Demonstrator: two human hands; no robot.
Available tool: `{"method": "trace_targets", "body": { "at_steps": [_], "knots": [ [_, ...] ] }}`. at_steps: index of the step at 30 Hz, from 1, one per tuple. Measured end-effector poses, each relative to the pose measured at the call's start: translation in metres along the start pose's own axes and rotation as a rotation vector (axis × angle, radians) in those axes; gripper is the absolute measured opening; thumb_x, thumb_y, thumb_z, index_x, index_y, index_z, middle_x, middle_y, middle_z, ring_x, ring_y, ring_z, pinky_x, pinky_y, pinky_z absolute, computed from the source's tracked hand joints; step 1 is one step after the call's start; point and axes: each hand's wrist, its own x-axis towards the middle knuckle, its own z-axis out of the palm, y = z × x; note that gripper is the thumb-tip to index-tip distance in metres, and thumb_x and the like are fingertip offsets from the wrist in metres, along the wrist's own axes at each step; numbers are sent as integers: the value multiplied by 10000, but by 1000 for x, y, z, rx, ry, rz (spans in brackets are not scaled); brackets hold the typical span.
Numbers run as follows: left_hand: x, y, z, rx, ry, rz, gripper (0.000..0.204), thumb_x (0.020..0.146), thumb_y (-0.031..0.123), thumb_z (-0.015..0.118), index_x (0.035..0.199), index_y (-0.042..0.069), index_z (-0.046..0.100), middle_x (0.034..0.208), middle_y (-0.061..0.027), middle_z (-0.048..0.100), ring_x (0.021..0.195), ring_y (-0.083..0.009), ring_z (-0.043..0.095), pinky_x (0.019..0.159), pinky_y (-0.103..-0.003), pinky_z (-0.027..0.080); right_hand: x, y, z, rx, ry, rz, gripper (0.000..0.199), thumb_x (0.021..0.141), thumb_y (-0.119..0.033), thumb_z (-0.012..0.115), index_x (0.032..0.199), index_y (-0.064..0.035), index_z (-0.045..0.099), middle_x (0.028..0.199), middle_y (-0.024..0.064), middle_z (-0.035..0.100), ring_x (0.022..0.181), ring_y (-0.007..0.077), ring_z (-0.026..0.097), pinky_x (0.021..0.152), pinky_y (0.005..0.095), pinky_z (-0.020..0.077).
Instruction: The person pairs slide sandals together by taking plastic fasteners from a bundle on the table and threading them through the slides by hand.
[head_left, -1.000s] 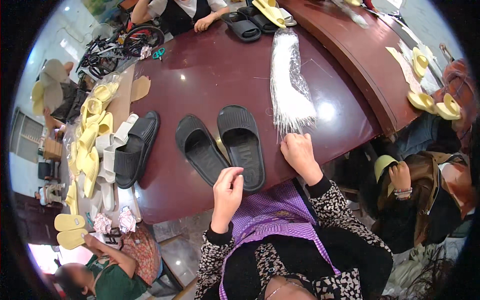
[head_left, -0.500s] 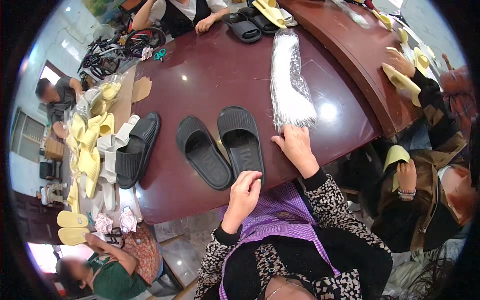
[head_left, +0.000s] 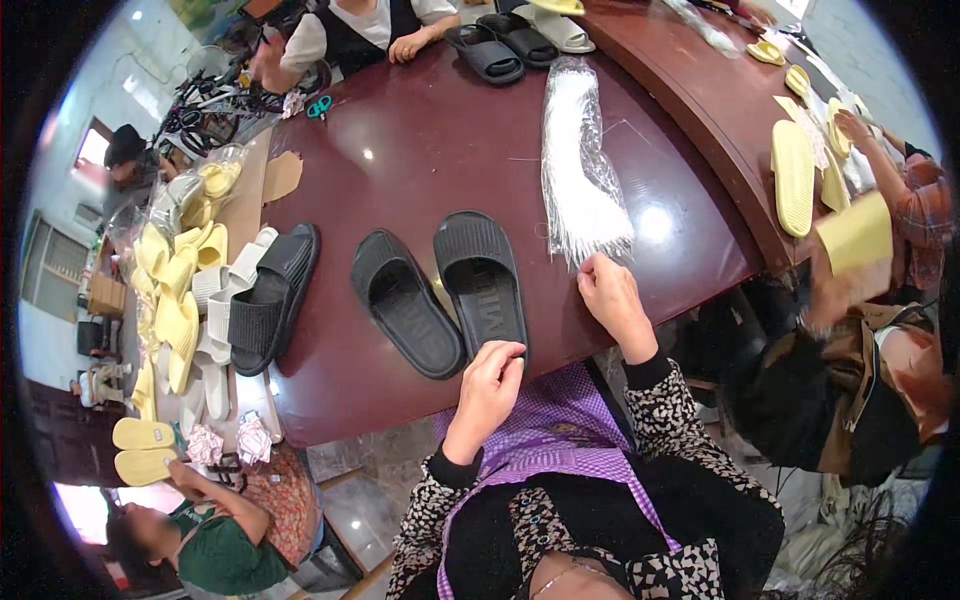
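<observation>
Two black slide slippers, the left slipper and the right slipper, lie side by side in front of me, toes pointing away. My left hand is at the heel of the right slipper, fingers closed in a pinch; what they hold, if anything, is hidden. To the right lies a clear plastic bag of thin white strands, the loose ends toward me. At those ends my right hand is pinched closed, and I cannot make out whether a strand is between the fingertips.
Another black slipper leans on white and yellow slippers at the left. More dark slippers stand at the far edge. Teal scissors lie far left. A raised wooden ledge borders the table's right; co-workers surround it.
My right hand has shifted slightly right and toward me from the strand ends, its fingers drawing together. My left hand and the slippers have hardly moved. Co-workers on the right moved yellow pieces.
</observation>
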Motion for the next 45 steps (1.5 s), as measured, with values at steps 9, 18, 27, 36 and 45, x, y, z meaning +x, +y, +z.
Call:
{"method": "trace_targets", "body": {
  "at_steps": [9,18,27,36,45],
  "knots": [
    [16,9,5,-37,-5,29,191,851,-11,575,1037,-29,612,957,-129,628,836,-229,630,741,-301,497,-17,-23,-26,356,-114,46,222,817,-14,613,1027,20,546,701,90,599,633,175,590,600,304,467],
    [53,25,21,-22,-31,391,187,864,-28,569,1044,-19,618,1040,-122,644,941,-229,638,816,-310,508,-39,-61,-69,854,-528,27,155,825,22,606,965,-1,545,748,13,574,703,57,532,627,233,451],
    [37,7,15,-410,-114,2,118,895,11,584,989,-13,651,998,-87,672,929,-148,630,810,-274,497,-32,-50,-94,1417,-572,49,154,775,60,584,889,-16,513,657,38,529,552,114,482,539,277,400],
    [9,25,-27,-207,62,64,60,887,2,599,919,-29,639,849,-43,660,781,-106,605,682,-243,481,-14,-41,-101,1628,-416,-144,141,749,62,552,807,-32,464,555,31,443,459,130,378,487,303,347],
    [-11,38,-30,-321,156,-88,56,895,8,591,931,-16,626,741,8,591,638,-43,521,562,-196,408,24,-29,-51,1081,-184,114,132,881,-16,511,996,11,569,782,129,618,690,243,591,660,340,475]
  ]
}}
